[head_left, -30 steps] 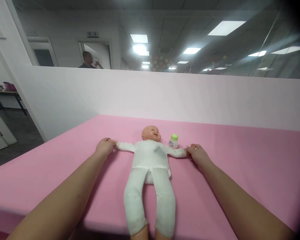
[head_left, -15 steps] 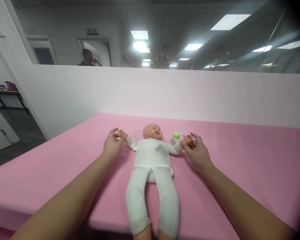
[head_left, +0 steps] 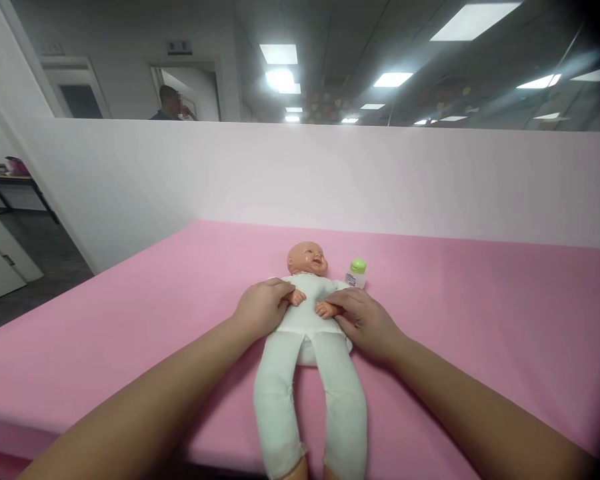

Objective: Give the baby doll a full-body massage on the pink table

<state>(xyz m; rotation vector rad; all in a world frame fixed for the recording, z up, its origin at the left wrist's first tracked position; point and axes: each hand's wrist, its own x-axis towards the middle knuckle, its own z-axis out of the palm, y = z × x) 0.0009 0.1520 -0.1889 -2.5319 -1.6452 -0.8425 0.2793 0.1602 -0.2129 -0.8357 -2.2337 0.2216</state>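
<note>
A baby doll (head_left: pixel 307 347) in a white suit lies on its back on the pink padded surface (head_left: pixel 480 320), head away from me. My left hand (head_left: pixel 261 308) is closed round the doll's arm on the left and holds it folded over the doll's chest. My right hand (head_left: pixel 363 321) grips the other arm and presses it onto the chest too, so the doll's two small hands nearly meet. A small bottle with a green cap (head_left: pixel 357 273) stands upright just right of the doll's head.
A white partition wall (head_left: pixel 330 173) runs along the far side of the pink surface. Beyond it a person (head_left: pixel 167 107) stands in a doorway. A dark table (head_left: pixel 10 180) stands far left, where the floor drops away beside the surface.
Both my hands have swung the doll's arms from spread out flat at the sides up and inward until they lie folded on its chest.
</note>
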